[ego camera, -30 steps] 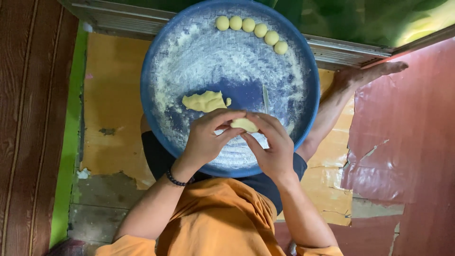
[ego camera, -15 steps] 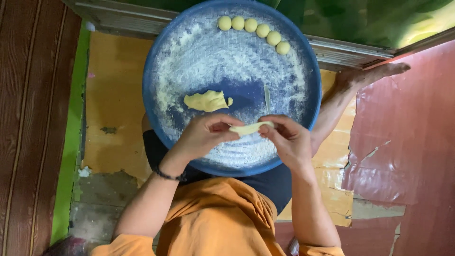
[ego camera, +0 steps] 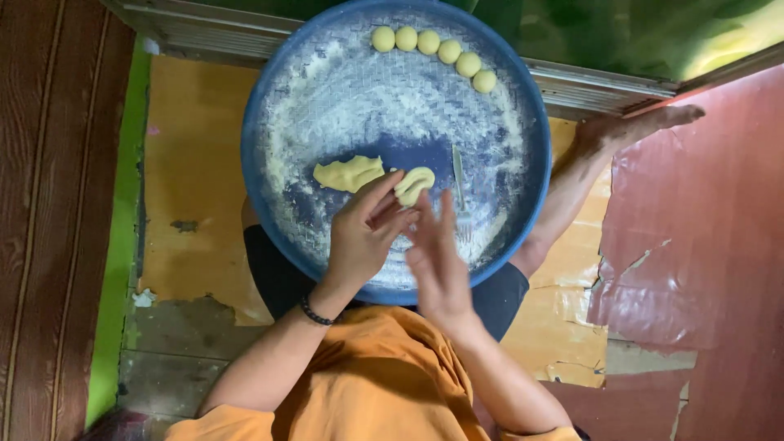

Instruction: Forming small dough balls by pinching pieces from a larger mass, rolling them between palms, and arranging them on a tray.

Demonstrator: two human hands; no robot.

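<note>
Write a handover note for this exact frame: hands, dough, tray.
Left hand: fingers on a small folded dough piece, pressing it on the floured blue tray.
Right hand: open, blurred, holding nothing, beside the left.
Done: six dough balls lined along the far rim.
Left: flat dough lump lies unshaped beside the piece. A thin tool lies on the tray.

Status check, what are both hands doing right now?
Left hand pinching dough piece. Right hand open beside it. Nothing blocking on blue tray.
</note>
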